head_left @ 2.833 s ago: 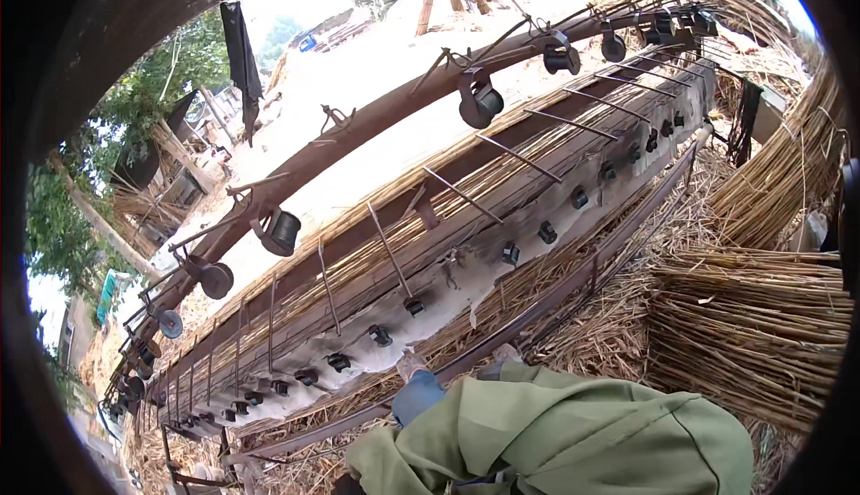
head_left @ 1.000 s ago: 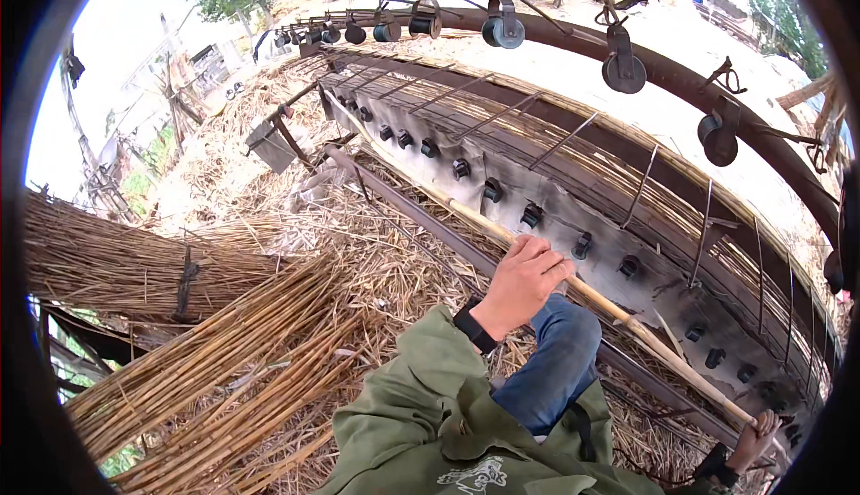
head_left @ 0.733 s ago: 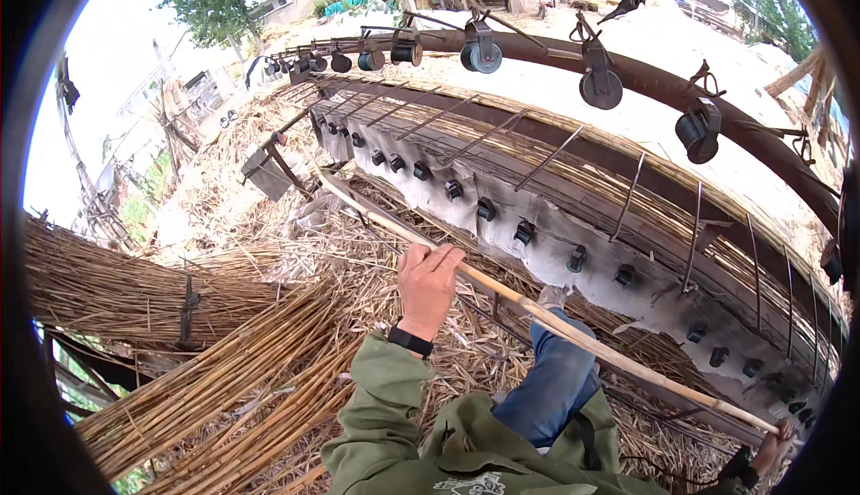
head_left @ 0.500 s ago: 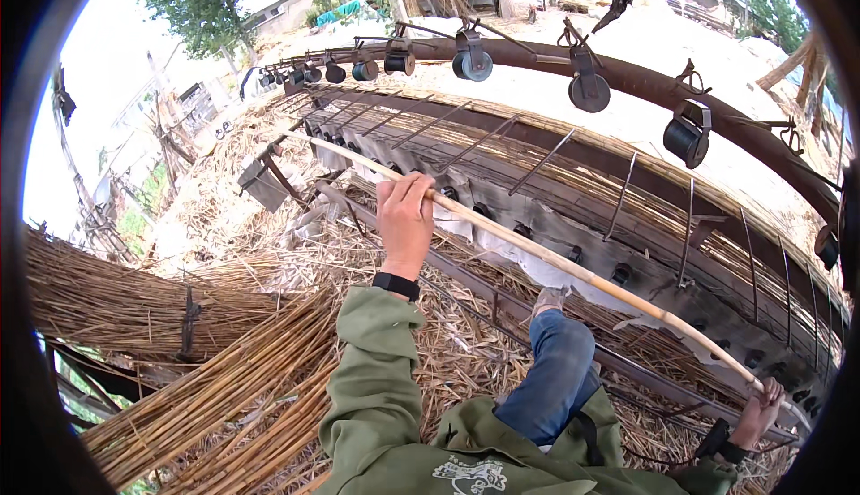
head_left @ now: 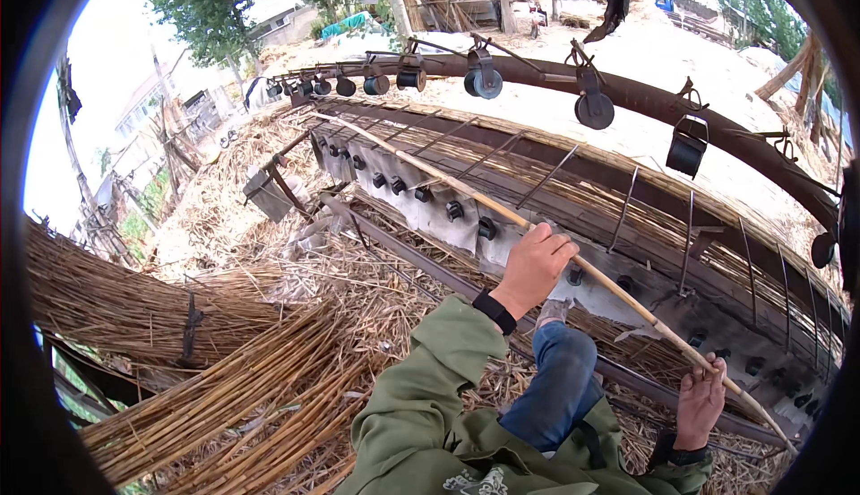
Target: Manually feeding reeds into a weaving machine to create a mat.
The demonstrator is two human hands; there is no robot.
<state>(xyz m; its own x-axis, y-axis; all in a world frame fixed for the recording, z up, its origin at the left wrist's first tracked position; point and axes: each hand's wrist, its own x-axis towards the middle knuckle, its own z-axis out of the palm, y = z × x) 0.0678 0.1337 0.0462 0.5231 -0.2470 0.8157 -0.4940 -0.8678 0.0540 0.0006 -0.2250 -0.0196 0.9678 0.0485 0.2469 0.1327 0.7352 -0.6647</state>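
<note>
Long cane (head_left: 620, 294) slants across the frame (head_left: 645, 273), one tip over its left end, the other reaching the near edge at right; left hand (head_left: 535, 266) curled around it near mid-length, right hand (head_left: 700, 405) gripping farther right. Probably light, springy, smooth, apt to split if kinked. Best held wide, either side of middle.

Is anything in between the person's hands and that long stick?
No, nothing visible is in between. The bare left hand is right on the long stick, and the bare right hand holds it farther along, toward the lower right of the picture.
</note>
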